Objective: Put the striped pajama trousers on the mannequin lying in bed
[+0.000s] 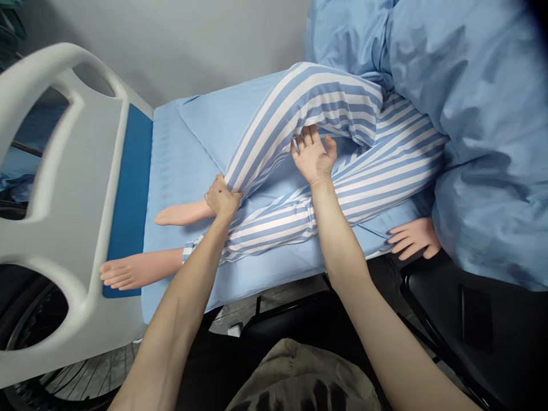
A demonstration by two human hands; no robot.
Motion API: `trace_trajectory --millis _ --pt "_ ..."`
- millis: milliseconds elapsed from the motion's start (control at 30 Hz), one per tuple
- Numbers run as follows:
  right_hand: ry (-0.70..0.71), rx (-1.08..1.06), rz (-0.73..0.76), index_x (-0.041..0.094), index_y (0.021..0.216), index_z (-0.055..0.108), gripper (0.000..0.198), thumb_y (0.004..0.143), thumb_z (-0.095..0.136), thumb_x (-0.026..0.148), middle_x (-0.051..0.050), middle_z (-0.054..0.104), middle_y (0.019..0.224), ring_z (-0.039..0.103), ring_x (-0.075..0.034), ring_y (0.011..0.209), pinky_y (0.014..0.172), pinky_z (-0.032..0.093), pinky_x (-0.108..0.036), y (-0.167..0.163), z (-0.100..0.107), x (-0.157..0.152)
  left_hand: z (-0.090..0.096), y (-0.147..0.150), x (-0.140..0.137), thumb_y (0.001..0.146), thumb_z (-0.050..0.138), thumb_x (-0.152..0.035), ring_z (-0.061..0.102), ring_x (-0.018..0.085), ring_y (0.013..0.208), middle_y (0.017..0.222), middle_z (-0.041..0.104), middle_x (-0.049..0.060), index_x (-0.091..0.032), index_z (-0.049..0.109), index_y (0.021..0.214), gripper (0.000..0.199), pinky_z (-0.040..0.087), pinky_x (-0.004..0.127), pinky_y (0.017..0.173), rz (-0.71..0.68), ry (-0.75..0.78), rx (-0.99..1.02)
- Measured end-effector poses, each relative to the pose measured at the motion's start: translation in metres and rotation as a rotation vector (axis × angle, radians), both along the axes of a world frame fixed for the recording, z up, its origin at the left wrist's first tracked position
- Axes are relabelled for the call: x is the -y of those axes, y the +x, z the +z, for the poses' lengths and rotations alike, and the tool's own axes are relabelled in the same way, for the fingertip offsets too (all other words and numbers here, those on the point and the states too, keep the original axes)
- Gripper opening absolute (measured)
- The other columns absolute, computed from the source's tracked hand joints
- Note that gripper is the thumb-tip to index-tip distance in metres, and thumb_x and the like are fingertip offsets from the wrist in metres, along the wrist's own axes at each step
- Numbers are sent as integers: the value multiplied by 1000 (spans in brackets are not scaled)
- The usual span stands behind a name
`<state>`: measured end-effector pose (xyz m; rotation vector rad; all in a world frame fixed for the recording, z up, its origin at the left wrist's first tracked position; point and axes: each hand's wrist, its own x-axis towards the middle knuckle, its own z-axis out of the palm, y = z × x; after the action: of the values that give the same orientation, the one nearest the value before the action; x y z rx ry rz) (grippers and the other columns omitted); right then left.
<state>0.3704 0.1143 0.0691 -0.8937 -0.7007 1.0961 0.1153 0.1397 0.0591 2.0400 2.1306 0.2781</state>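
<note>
A figure that looks like a manikin lies on the bed in blue-and-white striped trousers. Its far leg [274,125] is bent, with the knee raised. My left hand [222,197] is wrapped round that leg's ankle, over the trouser cuff, and the bare far foot [184,214] sticks out beyond it. Under the raised knee is my right hand [314,157], palm up, fingers spread, their tips at the cloth behind the knee. The near leg [274,228] lies almost straight below my forearms, ending in a bare near foot [141,268].
A blue quilt [483,137] covers the figure's upper body; the figure's hand [415,237] shows at its edge. The grey-white footboard [98,171] closes the bed's left end. Light blue sheet [171,148] covers the mattress. A black chair [505,319] stands at right, a wheel [25,325] at lower left.
</note>
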Motion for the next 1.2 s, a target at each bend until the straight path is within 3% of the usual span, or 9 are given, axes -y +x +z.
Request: trace_trajectory --millis 200,300,433,633,733,967,1200 --pt "-204 283 -44 23 126 56 53 93 35 60 -12 68 109 58 -27 121 96 50 -43 -2 -3 -3 -3 -27 -6 74 68 -39 60 38 118 123 67 14 -22 53 128 59 43 48 99 -7 -16 -90" --pt "-199 166 -49 20 114 59 49 95 34 58 -11 68 97 62 -25 112 91 52 -38 -6 -6 -5 -8 -45 -7 76 66 -39 59 37 118 124 66 14 -22 52 128 57 42 48 100 -36 -1 -160" --pt "-263 -43 -32 19 99 59 37 88 53 54 -7 64 76 65 -23 96 84 54 -33 -12 -12 -10 -13 -66 -6 77 62 -36 58 38 117 123 65 17 -18 53 127 53 40 47 99 -97 17 -237" --pt "-579 -390 -77 21 91 54 19 84 57 38 0 62 73 63 -16 74 70 55 -29 -20 -33 -24 -22 -81 1 79 53 -24 58 36 115 121 66 17 -16 54 126 47 37 45 96 -169 8 -379" --pt "-683 -455 -141 21 91 55 14 79 60 25 2 61 74 60 -14 69 67 55 -27 -21 -43 -30 -28 -82 3 80 50 -20 58 35 113 119 66 17 -15 54 128 49 35 44 94 -190 28 -417" --pt "-694 -472 -163 20 91 56 15 77 55 16 2 62 75 59 -14 69 63 56 -27 -20 -46 -33 -34 -81 2 81 47 -16 61 34 107 116 67 17 -14 56 125 45 35 43 90 -182 57 -412" --pt "-517 -524 -202 20 89 55 11 79 55 24 2 62 79 59 -12 71 62 52 -23 -22 -40 -32 -24 -77 2 75 57 -22 62 34 108 112 69 15 -15 58 116 41 38 42 93 -118 25 -351"
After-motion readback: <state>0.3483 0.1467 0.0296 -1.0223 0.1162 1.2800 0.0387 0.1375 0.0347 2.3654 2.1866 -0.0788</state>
